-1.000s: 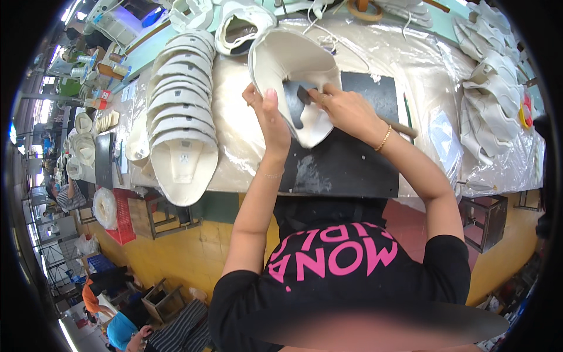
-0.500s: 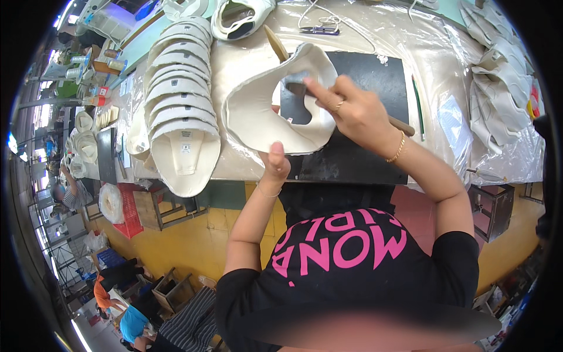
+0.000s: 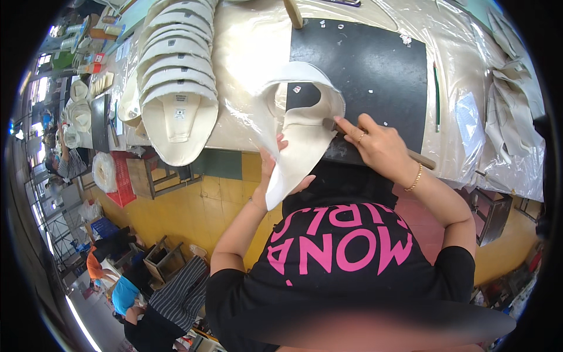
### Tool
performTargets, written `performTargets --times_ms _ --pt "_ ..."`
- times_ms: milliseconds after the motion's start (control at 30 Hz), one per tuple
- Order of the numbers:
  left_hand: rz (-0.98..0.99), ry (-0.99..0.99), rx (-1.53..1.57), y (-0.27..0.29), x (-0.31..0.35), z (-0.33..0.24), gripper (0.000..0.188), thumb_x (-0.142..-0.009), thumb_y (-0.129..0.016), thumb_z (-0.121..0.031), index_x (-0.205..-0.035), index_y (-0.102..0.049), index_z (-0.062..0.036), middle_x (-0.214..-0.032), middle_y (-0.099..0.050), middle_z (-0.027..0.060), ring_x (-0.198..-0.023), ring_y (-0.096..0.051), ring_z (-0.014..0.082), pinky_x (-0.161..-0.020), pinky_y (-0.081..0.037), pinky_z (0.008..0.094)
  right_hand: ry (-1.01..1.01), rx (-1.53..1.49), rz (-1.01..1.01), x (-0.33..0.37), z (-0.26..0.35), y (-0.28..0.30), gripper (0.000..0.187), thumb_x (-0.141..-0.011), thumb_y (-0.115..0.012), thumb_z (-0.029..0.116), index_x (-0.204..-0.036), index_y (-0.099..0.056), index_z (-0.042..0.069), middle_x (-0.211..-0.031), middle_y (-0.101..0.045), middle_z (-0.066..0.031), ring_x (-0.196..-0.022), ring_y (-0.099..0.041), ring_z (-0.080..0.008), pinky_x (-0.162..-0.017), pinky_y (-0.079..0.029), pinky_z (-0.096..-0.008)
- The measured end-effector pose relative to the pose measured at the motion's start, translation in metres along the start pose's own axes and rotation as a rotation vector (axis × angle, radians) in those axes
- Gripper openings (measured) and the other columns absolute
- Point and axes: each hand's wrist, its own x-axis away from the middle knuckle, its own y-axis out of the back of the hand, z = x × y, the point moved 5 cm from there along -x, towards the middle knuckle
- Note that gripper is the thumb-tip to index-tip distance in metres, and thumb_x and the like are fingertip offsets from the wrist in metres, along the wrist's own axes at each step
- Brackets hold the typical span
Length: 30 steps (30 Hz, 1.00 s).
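Note:
A cream-coloured shoe upper (image 3: 302,138) is held in my left hand (image 3: 267,170), whose fingers are closed around its lower left part. The upper is tilted, with one end pointing down past the table's front edge. My right hand (image 3: 381,146) grips a hammer (image 3: 423,159) by its wooden handle, the index finger stretched toward the metal head. The head is small in view and partly covered by the finger; it sits against the right edge of the upper. Under the upper lies a black board (image 3: 375,64) with small white scraps on it.
A row of nested cream uppers (image 3: 179,126) stands to the left, and more cream pieces (image 3: 510,108) lie at the right. A green pencil (image 3: 437,100) is right of the board. Another wooden handle (image 3: 293,14) shows at the top. People work at the far left.
The upper has been turned and drawn toward me, its end now hanging past the table edge. My right hand and the hammer have come lower, to the upper's right edge.

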Motion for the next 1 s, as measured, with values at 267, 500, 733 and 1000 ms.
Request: performTargets --times_ms 267,500,733,1000 --pt "-0.09 0.103 0.048 -0.014 0.019 0.017 0.102 -0.064 -0.091 -0.036 -0.142 -0.033 -0.0062 -0.137 -0.039 0.0201 -0.128 -0.042 0.0408 -0.102 -0.039 0.0492 0.049 0.029 0.078 -0.015 0.009 -0.015 0.052 -0.083 -0.063 0.009 -0.133 -0.061 0.02 -0.084 -0.052 -0.0037 -0.065 -0.065 -0.0187 -0.053 -0.053 -0.033" --pt "-0.094 0.314 0.248 -0.032 0.002 0.007 0.111 -0.067 -0.09 -0.032 -0.149 -0.022 -0.0008 -0.138 -0.04 0.0203 -0.127 -0.044 0.0386 -0.106 -0.034 0.0521 0.052 -0.144 -0.288 -0.022 0.011 0.013 0.06 -0.075 -0.072 0.003 -0.13 -0.065 0.025 -0.08 -0.056 -0.0023 -0.061 -0.063 -0.018 -0.054 -0.053 -0.0334" --pt "-0.149 -0.034 -0.298 -0.03 -0.026 -0.011 0.103 -0.072 -0.084 -0.044 -0.146 -0.028 0.0024 -0.145 -0.036 0.0221 -0.128 -0.047 0.0403 -0.104 -0.031 0.0532 -0.329 0.183 -0.497 -0.01 -0.083 0.024 0.042 -0.084 -0.072 0.008 -0.124 -0.07 0.024 -0.087 -0.057 -0.0048 -0.07 -0.06 -0.0176 -0.062 -0.05 -0.0335" --pt "0.212 -0.054 -0.507 -0.006 -0.031 0.007 0.115 -0.068 -0.086 -0.049 -0.151 -0.019 -0.0076 -0.143 -0.046 0.0153 -0.132 -0.047 0.0333 -0.104 -0.029 0.05 0.107 0.11 -0.518 -0.027 -0.053 0.01 0.018 -0.079 -0.071 0.009 -0.097 -0.069 0.007 -0.096 -0.059 -0.0085 -0.085 -0.062 -0.0247 -0.074 -0.053 -0.0349"
